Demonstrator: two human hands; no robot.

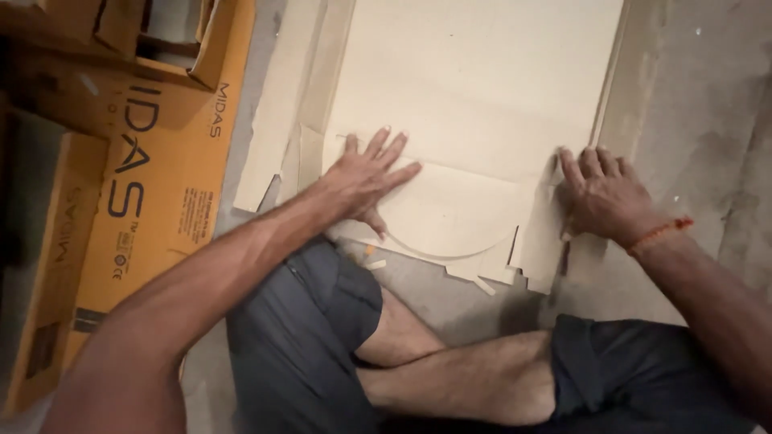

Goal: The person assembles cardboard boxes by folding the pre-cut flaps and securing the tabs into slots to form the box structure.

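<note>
Cardboard sheet lies flat on the concrete floor; judged light, stiff, crease-prone. Left hand and right hand press open-palmed on its near flap; handle by edges.

The large pale cardboard sheet runs past the top edge, so its far end is unseen. The left hand and right hand cover parts of it. Orange cartons are cut off at the left and top edges. Small scraps on the floor are too small to tell apart.
</note>
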